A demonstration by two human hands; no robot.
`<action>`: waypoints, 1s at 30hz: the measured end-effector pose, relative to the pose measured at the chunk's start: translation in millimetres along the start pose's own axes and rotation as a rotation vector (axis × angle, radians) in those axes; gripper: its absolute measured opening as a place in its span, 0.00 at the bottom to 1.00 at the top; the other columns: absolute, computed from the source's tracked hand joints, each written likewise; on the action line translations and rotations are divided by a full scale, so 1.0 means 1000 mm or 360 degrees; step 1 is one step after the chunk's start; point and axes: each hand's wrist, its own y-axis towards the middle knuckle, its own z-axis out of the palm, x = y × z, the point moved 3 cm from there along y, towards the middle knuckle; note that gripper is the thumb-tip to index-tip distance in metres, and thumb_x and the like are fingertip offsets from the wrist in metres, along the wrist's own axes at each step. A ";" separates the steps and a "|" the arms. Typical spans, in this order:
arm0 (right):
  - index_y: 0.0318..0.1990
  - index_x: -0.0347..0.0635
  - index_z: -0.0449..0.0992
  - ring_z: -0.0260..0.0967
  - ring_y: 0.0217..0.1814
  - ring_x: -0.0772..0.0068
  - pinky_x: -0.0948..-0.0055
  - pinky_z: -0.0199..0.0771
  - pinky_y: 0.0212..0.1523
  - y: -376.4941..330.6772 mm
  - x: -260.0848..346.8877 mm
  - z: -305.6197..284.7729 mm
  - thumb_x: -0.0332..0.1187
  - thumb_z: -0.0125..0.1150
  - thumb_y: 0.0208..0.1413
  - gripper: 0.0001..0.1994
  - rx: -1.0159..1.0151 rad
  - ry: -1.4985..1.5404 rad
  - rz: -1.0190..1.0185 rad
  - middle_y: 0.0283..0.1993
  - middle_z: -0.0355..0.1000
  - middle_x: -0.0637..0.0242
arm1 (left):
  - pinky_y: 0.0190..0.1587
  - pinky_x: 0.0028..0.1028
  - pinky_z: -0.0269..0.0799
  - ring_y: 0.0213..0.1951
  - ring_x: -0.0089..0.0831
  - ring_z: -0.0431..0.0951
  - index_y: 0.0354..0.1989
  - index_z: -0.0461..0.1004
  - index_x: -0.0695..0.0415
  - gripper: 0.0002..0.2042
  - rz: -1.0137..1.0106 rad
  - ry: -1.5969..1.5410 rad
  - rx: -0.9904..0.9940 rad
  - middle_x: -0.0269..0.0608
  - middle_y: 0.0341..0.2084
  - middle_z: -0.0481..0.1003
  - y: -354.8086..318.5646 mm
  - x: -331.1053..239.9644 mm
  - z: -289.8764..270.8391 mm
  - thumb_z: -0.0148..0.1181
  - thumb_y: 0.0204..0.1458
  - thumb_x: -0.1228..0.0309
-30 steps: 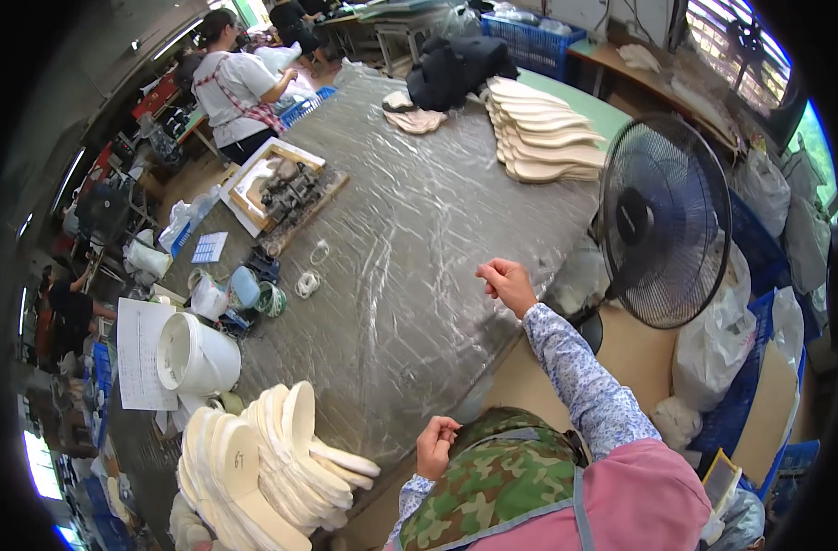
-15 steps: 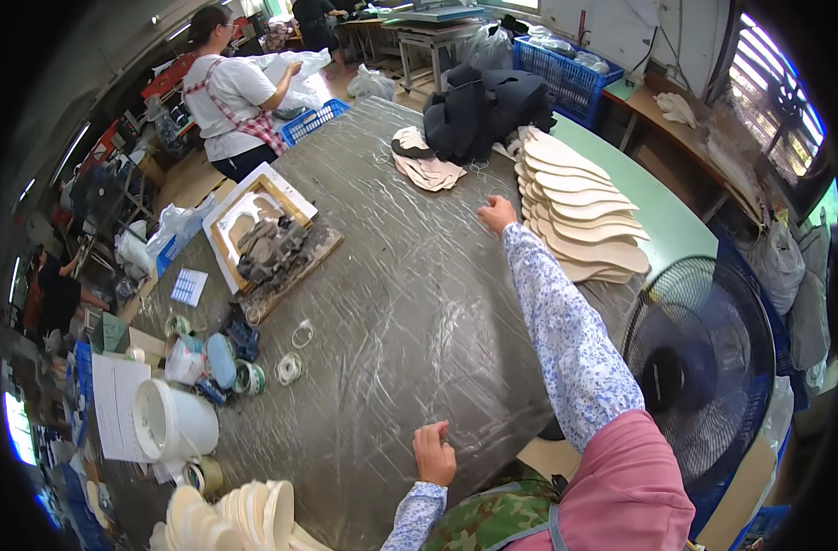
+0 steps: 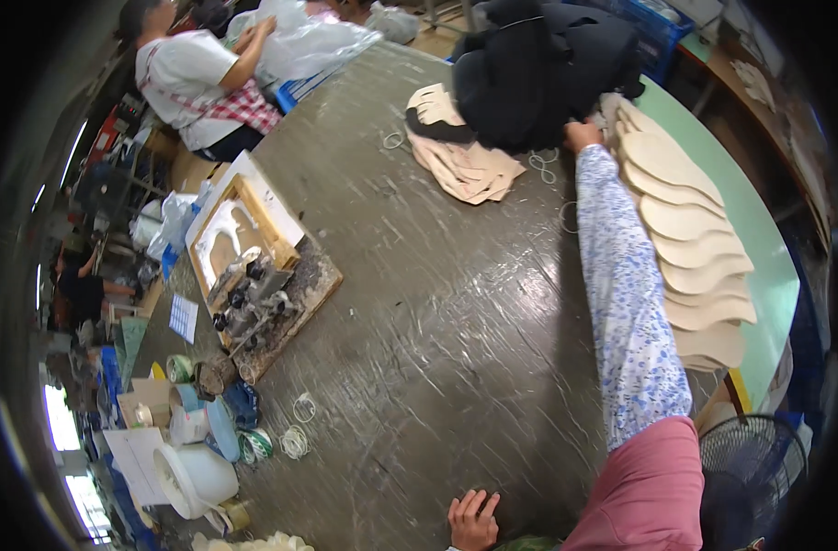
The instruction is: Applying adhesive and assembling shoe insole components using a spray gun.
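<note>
My right arm reaches far across the table, and my right hand [image 3: 583,137] is at the lower right edge of a heap of black cut pieces [image 3: 543,78]. Its fingers look curled in; what they hold, if anything, is hidden. Right beside it lies a fanned stack of cream-coloured curved pieces [image 3: 699,237]. My left hand [image 3: 474,521] rests on the dark table near its front edge, fingers spread and holding nothing. Left of the black heap is a small pile of pale pink cut pieces [image 3: 465,165], with thin looped bands [image 3: 544,167] close by.
On the left stands a wooden-framed screen [image 3: 244,225] with a metal clamp [image 3: 254,303] on a board. Nearer are tape rolls [image 3: 255,445], a white bucket [image 3: 196,479] and more cream pieces [image 3: 254,544]. A fan [image 3: 750,464] stands at right. Another person [image 3: 198,87] handles clear plastic at the far left.
My right hand has moved farther away, from beside the cream stack to the edge of the black heap. The view has shifted forward; my left hand now appears lower, with fingers more spread.
</note>
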 end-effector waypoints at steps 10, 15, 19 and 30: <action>0.48 0.31 0.74 0.75 0.27 0.76 0.77 0.75 0.29 -0.050 0.030 -0.016 0.35 0.56 0.51 0.19 -0.0447 0.1039 -0.0370 0.34 0.76 0.60 | 0.61 0.45 0.51 0.58 0.38 0.62 0.54 0.69 0.48 0.24 -0.0044 -0.0118 0.0071 0.38 0.53 0.66 -0.006 0.007 0.001 0.54 0.44 0.68; 0.32 0.32 0.80 0.71 0.21 0.79 0.77 0.68 0.25 -0.172 0.048 -0.047 0.39 0.59 0.53 0.15 -0.0498 0.0865 -0.0494 0.21 0.74 0.66 | 0.62 0.45 0.52 0.59 0.37 0.63 0.54 0.69 0.53 0.22 -0.0099 -0.0311 0.0029 0.38 0.54 0.67 -0.010 0.011 0.000 0.51 0.46 0.71; 0.29 0.36 0.78 0.63 0.21 0.82 0.79 0.62 0.23 -0.322 0.017 -0.066 0.36 0.59 0.56 0.12 -0.0124 0.0889 -0.0567 0.19 0.69 0.73 | 0.63 0.46 0.51 0.60 0.41 0.62 0.54 0.68 0.55 0.22 -0.0044 -0.0449 -0.0062 0.41 0.55 0.67 -0.010 0.013 -0.004 0.49 0.46 0.72; 0.41 0.37 0.74 0.66 0.26 0.86 0.85 0.64 0.26 -0.737 -0.175 -0.173 0.28 0.58 0.56 0.07 0.1590 0.0482 0.0372 0.27 0.71 0.74 | 0.57 0.31 0.62 0.55 0.35 0.67 0.65 0.50 0.59 0.26 -0.0877 -0.3088 -0.0673 0.47 0.57 0.62 -0.072 0.092 -0.029 0.40 0.62 0.59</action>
